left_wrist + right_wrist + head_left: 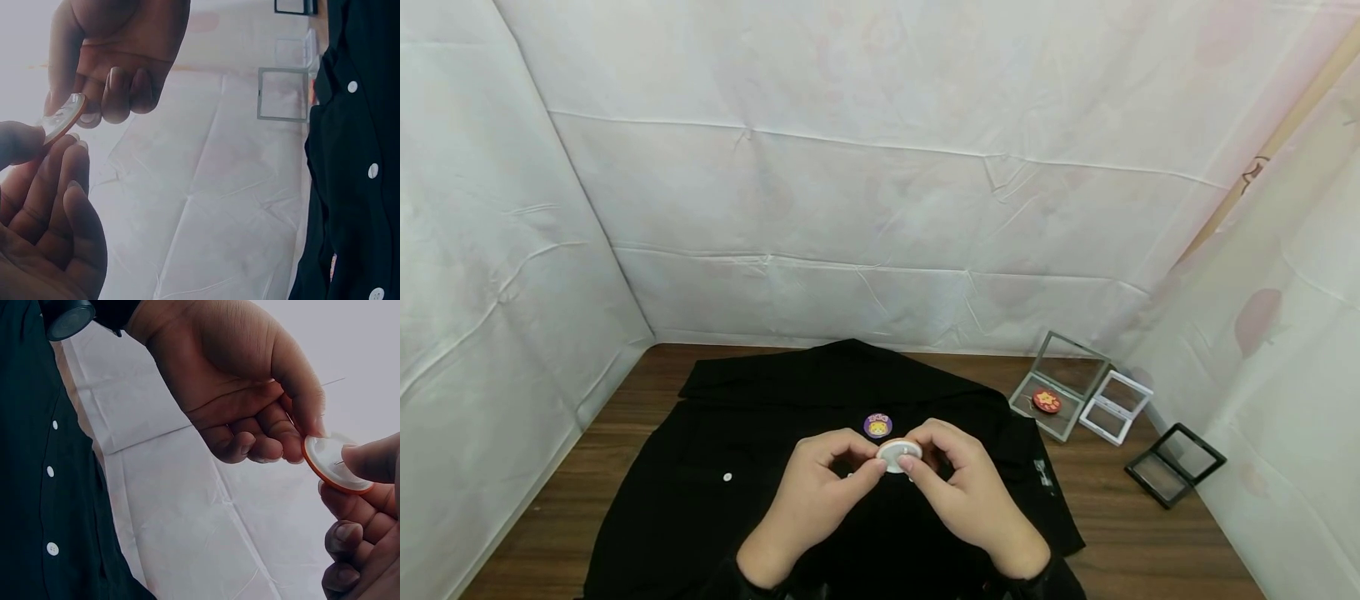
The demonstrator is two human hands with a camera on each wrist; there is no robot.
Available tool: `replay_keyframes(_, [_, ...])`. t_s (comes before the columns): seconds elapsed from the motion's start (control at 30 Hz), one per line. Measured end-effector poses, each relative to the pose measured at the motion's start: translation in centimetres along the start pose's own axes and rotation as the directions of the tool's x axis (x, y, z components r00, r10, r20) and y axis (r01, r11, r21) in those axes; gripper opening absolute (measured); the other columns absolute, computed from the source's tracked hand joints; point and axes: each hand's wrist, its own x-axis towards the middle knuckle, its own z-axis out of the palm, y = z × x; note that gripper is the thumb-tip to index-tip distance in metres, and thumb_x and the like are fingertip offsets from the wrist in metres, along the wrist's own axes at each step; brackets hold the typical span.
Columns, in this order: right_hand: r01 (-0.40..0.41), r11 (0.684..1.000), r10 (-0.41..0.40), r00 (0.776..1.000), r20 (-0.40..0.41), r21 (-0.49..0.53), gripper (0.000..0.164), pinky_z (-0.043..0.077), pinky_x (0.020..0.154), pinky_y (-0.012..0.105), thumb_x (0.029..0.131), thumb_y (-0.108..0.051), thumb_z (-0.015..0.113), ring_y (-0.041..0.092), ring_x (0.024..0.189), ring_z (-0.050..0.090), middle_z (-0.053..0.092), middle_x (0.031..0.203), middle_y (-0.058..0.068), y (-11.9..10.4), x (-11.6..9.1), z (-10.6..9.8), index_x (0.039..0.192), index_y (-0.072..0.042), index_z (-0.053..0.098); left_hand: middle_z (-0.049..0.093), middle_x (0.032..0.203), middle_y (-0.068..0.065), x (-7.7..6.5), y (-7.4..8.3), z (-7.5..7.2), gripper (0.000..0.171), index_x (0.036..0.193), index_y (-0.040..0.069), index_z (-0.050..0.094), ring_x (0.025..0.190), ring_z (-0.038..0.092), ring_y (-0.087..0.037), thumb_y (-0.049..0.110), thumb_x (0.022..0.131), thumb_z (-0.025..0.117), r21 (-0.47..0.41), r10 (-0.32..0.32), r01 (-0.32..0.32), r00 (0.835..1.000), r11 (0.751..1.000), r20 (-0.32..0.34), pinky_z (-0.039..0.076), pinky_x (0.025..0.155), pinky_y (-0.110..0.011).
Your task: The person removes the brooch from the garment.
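Observation:
A round pin badge [898,454] with a whitish back and an orange rim is held between both hands above the black shirt [737,408]. My left hand [826,479] pinches one side of it between thumb and fingers. From the other side my right hand [958,492] grips it, the thumb lying on the back. In the right wrist view a bit of thin metal pin shows by that thumb on the badge [328,459]. The badge's front faces away and is hidden. Just beyond the hands, a purple badge [877,426] with a yellow cartoon figure sits on the shirt.
At the right stands an open grey display case [1060,431] with a red badge [1047,401] in it. Beside it are an open white case [1105,426] and an open black case [1176,471] on the wooden table [1138,550]. White cloth [850,208] hangs around the table.

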Motion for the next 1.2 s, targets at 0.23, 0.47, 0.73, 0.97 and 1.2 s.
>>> replay_keyframes(0.23, [-0.024, 0.999, 0.024, 1.0, -0.004, -0.035, 0.019, 0.049, 0.061, 0.026, 0.096, 0.0, 0.07, 0.012, 0.072, 0.054, 0.062, 0.088, -0.004, 0.0, 0.0, 0.1, 0.106, -0.016, 0.069, 0.07, 0.086, 0.009, 0.1, -0.2, 0.0, 0.014, 0.09, 0.022, 0.075, 0.072, 0.065, -0.012, 0.009, 0.093, 0.077, 0.019, 0.029, -0.028, 1.0, 0.999, -0.011, 0.058, 0.064, -0.032])
replay_keyframes(0.47, [-0.036, 0.997, 0.036, 0.999, -0.005, -0.071, 0.021, 0.049, 0.06, 0.026, 0.097, -0.001, 0.07, 0.01, 0.071, 0.054, 0.061, 0.088, -0.007, -0.1, 0.2, 0.0, 0.106, -0.019, 0.069, 0.07, 0.086, 0.01, 0.1, 0.0, 0.1, 0.015, 0.09, 0.023, 0.075, 0.073, 0.065, -0.011, 0.009, 0.093, 0.078, 0.044, 0.031, -0.03, 0.999, 0.999, -0.027, 0.055, 0.057, -0.029])
replay_keyframes(0.73, [-0.079, 0.996, 0.082, 0.995, 0.064, -0.039, 0.017, 0.05, 0.06, 0.026, 0.101, -0.007, 0.066, 0.01, 0.071, 0.055, 0.061, 0.088, -0.008, -0.6, 0.2, -0.8, 0.11, -0.021, 0.069, 0.071, 0.087, 0.011, 0.1, 0.0, 0.3, 0.02, 0.09, 0.023, 0.076, 0.073, 0.063, -0.01, 0.003, 0.089, 0.08, 0.087, 0.097, -0.093, 0.994, 0.992, -0.05, 0.055, 0.059, -0.029])
replay_keyframes(0.97, [-0.221, 0.971, 0.191, 0.948, 0.256, 0.096, 0.023, 0.058, 0.078, 0.033, 0.109, -0.007, 0.048, 0.022, 0.088, 0.066, 0.07, 0.104, 0.001, -0.1, 0.2, -2.3, 0.118, -0.01, 0.07, 0.073, 0.089, 0.007, 0.3, -0.5, 0.5, 0.02, 0.093, 0.017, 0.078, 0.075, 0.064, -0.007, -0.002, 0.086, 0.079, 0.17, 0.295, -0.286, 0.955, 0.943, -0.028, 0.055, 0.065, -0.022])
replay_keyframes(1.2, [-0.304, 0.947, 0.219, 0.852, 0.476, 0.108, 0.022, 0.056, 0.078, 0.03, 0.108, -0.015, 0.054, 0.014, 0.088, 0.066, 0.071, 0.103, 0.003, 0.0, 1.3, -4.0, 0.122, -0.007, 0.069, 0.073, 0.087, 0.007, 0.8, -0.8, 0.3, 0.022, 0.091, 0.015, 0.077, 0.078, 0.066, -0.006, -0.004, 0.079, 0.077, 0.311, 0.51, -0.495, 0.859, 0.811, 0.038, 0.053, 0.075, -0.018])
